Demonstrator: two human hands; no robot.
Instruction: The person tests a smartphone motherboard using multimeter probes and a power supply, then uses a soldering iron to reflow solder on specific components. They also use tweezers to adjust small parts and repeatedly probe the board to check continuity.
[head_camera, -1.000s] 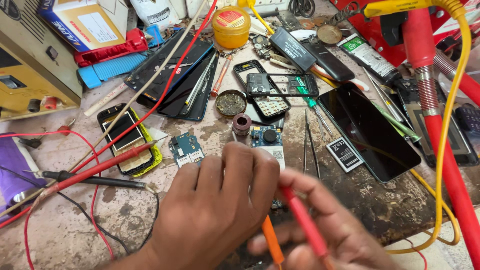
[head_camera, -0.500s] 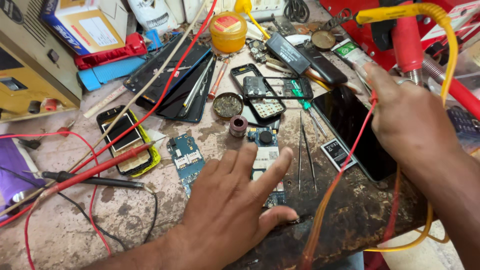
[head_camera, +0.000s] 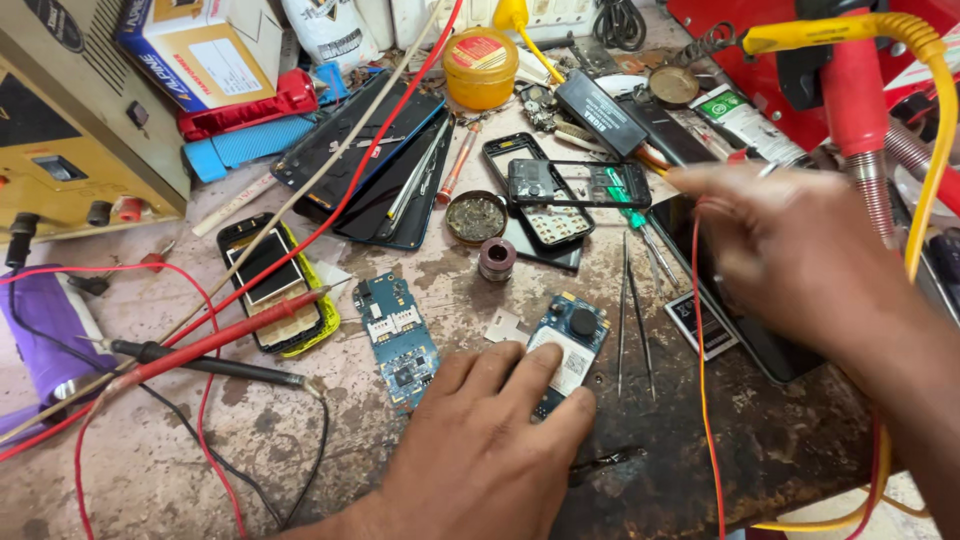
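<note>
Since half a second ago the right hand (head_camera: 790, 250) has lifted left, blurred, fingers pinching a thin red-and-orange wire (head_camera: 700, 330). The left hand (head_camera: 480, 450) lies flat, fingers spread, pressing the small blue circuit board (head_camera: 565, 345) on the worn bench (head_camera: 200, 460); keeping that board pinned steady seems wise.

A small blue circuit board (head_camera: 568, 345) with a white label and round black part lies flat, tilted, under my fingertips; a thin red-orange wire (head_camera: 700, 330) hangs from my other fingers.
</note>
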